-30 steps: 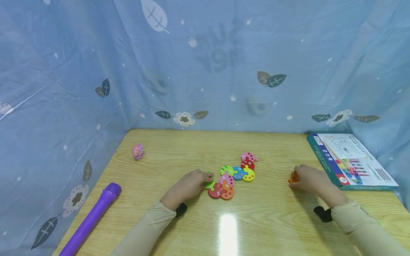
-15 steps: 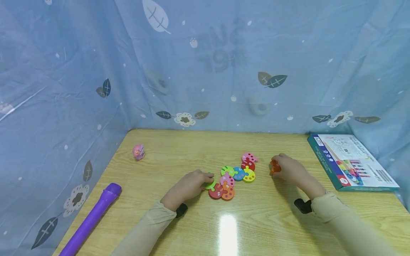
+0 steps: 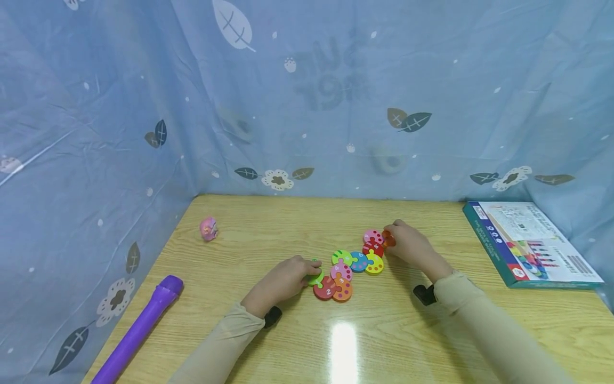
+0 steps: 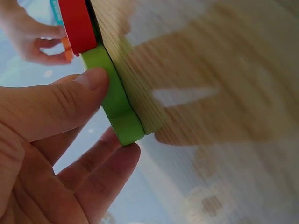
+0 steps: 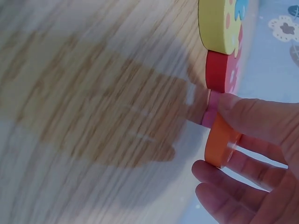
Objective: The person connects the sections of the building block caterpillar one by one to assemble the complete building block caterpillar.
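Observation:
A winding chain of round, numbered puzzle pieces lies on the table. My left hand (image 3: 284,281) pinches the green puzzle piece (image 4: 117,105) at the chain's left end, beside the red piece marked 2 (image 3: 324,288). Thumb and fingers of my right hand (image 3: 413,248) grip an orange puzzle piece (image 5: 216,143) at the far right end. It is close against the pink piece marked 9 (image 3: 372,236); whether the two are interlocked I cannot tell. Between them run an orange piece (image 3: 342,289), a blue piece (image 3: 358,261), a yellow piece (image 3: 374,264) and others.
A flat product box (image 3: 534,245) lies at the table's right back. On the left are a purple microphone-shaped stick (image 3: 139,328) and a small pink toy (image 3: 208,228). Blue patterned cloth (image 3: 307,96) hangs behind and to the left of the wooden table (image 3: 379,341).
My right hand has carried the orange puzzle piece leftward from near the box to the chain's right end. The left hand has stayed on the green piece.

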{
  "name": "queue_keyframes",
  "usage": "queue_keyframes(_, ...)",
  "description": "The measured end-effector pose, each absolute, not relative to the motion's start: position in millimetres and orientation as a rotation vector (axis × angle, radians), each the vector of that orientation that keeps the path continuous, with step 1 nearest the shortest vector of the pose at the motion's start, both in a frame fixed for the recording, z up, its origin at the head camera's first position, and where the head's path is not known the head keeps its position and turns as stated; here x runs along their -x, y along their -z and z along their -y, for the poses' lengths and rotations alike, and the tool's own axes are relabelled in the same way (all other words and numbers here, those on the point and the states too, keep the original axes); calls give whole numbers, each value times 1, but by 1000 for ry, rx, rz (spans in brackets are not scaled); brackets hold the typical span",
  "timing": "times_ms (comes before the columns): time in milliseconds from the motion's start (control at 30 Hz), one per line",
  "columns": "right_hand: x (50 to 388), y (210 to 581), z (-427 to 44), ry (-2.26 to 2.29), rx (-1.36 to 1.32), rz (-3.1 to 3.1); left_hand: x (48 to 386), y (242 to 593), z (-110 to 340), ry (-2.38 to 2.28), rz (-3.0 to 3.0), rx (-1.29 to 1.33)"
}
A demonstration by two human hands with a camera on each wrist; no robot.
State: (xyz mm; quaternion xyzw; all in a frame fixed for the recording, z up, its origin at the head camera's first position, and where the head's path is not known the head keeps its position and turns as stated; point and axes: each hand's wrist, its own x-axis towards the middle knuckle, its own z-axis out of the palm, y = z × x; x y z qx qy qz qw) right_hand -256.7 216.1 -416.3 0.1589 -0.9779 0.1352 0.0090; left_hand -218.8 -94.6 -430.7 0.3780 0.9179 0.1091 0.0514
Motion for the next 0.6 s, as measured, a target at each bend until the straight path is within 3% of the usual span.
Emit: queue_keyframes(600, 263, 419, -212, -318, -456, 3208, 219, 432, 96, -344, -2789, -1178)
